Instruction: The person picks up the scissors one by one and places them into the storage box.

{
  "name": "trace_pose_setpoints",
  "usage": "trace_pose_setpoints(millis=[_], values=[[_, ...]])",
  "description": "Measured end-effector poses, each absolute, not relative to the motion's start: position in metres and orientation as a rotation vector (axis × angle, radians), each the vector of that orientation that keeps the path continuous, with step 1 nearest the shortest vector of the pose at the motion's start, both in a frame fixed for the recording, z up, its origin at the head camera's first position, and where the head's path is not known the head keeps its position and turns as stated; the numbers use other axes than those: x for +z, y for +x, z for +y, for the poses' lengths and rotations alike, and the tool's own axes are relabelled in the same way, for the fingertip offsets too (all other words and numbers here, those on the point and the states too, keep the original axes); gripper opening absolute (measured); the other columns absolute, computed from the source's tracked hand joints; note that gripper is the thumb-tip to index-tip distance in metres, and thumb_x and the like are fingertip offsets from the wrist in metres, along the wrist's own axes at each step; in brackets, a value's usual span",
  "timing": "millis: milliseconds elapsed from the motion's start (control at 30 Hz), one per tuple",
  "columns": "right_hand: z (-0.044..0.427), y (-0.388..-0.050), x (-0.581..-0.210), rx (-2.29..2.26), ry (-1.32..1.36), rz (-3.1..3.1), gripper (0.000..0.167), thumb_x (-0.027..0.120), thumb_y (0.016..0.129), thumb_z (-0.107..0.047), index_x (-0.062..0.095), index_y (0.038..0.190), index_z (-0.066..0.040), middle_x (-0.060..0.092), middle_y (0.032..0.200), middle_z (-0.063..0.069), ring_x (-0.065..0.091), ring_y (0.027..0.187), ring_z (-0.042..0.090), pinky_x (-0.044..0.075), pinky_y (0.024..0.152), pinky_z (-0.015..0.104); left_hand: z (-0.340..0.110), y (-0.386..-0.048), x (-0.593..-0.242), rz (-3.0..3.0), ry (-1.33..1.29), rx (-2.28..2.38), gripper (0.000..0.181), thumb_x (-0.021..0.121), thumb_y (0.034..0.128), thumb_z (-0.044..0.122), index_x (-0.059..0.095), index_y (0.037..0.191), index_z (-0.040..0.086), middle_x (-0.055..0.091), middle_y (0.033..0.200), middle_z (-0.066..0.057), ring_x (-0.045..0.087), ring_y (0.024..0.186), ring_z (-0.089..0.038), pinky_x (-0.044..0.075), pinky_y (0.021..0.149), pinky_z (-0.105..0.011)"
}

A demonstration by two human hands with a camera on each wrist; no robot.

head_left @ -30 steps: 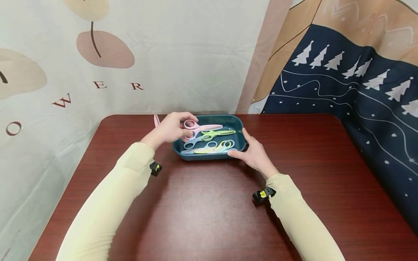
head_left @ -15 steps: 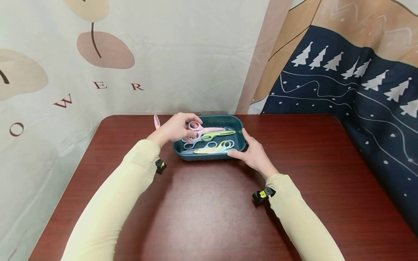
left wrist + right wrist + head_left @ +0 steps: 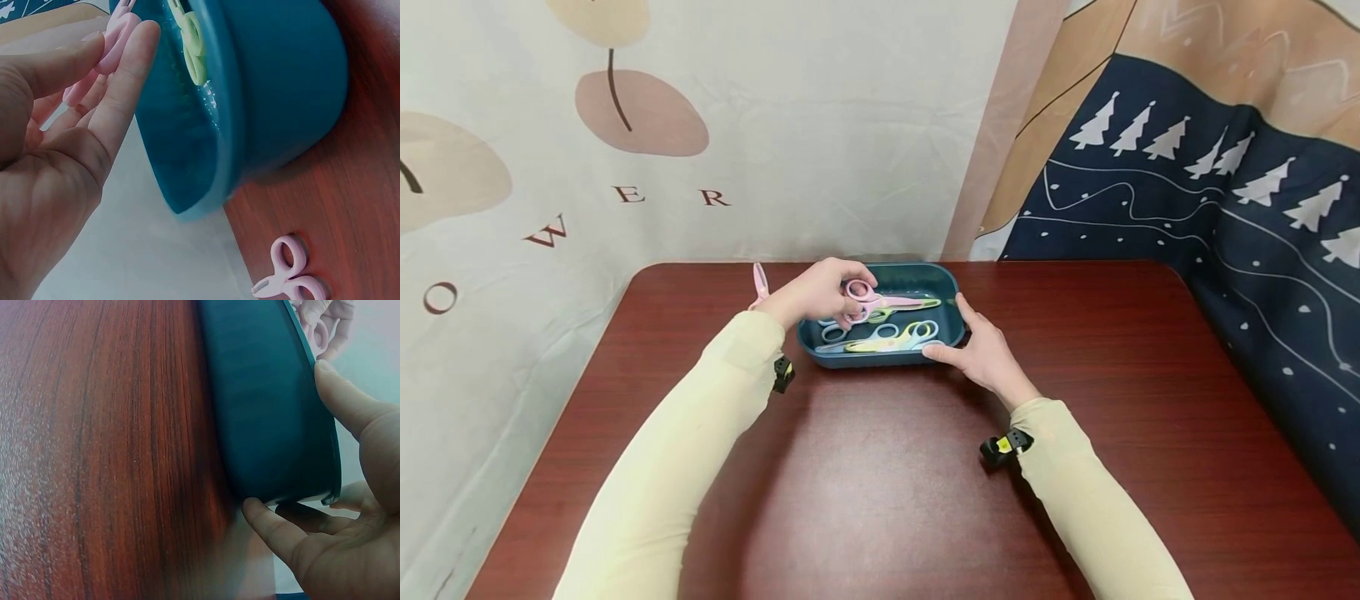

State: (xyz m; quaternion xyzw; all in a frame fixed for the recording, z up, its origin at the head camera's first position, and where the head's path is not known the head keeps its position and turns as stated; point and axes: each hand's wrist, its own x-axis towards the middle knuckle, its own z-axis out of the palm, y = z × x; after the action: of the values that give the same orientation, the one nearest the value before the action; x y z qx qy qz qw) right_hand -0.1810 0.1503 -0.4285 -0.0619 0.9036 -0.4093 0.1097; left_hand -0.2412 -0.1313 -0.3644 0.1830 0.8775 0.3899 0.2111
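Note:
Pink scissors (image 3: 898,302) are pinched by their handles between the thumb and fingers of my left hand (image 3: 820,293). Their blades point right above the dark teal tray (image 3: 880,362). In the left wrist view, one pink handle loop (image 3: 119,47) shows between thumb and forefinger. My right hand (image 3: 988,354) grips the tray's right end; the right wrist view has the thumb on the rim and other fingers round the end wall. Inside the tray lie green scissors (image 3: 929,305), partly covered, plus pale blue scissors (image 3: 834,334) and yellow scissors (image 3: 891,341) along the near side.
A second pair of pink scissors (image 3: 284,269) lies on the table left of the tray, mostly hidden behind my left wrist in the head view. The reddish-brown table (image 3: 880,467) reaches a pale printed cloth (image 3: 820,167) at the back and a navy tree-patterned cloth (image 3: 1150,192) at right.
My left hand has moved right over the tray, carrying the pink scissors, which now overlap more of the green pair. My right hand and the tray have stayed put.

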Motion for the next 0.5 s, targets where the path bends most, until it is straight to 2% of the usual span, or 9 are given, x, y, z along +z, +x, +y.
trace_pose_setpoints(millis=[200, 500], values=[[0.151, -0.181, -0.427, -1.211, -0.182, 2.647, 0.109, 0.081, 0.088, -0.045, 0.013, 0.167, -0.012, 0.024, 0.168, 0.021, 0.026, 0.153, 0.04, 0.031, 0.12, 0.058, -0.125, -0.246, -0.366, 2.412, 0.523, 1.064, 0.043, 0.062, 0.0942, -0.01, 0.059, 0.136, -0.004, 0.056, 0.109, -0.019, 0.074, 0.073, -0.028, 0.064, 0.073, -0.041], [0.151, -0.181, -0.427, -1.212, -0.187, 2.649, 0.109, 0.081, 0.088, -0.046, 0.014, 0.167, -0.012, 0.025, 0.168, 0.022, 0.027, 0.153, 0.04, 0.032, 0.12, 0.058, -0.117, -0.249, -0.371, 2.376, 0.505, 1.027, 0.042, 0.053, 0.0946, -0.012, 0.059, 0.136, -0.004, 0.057, 0.114, -0.019, 0.072, 0.077, -0.027, 0.064, 0.074, -0.039]])
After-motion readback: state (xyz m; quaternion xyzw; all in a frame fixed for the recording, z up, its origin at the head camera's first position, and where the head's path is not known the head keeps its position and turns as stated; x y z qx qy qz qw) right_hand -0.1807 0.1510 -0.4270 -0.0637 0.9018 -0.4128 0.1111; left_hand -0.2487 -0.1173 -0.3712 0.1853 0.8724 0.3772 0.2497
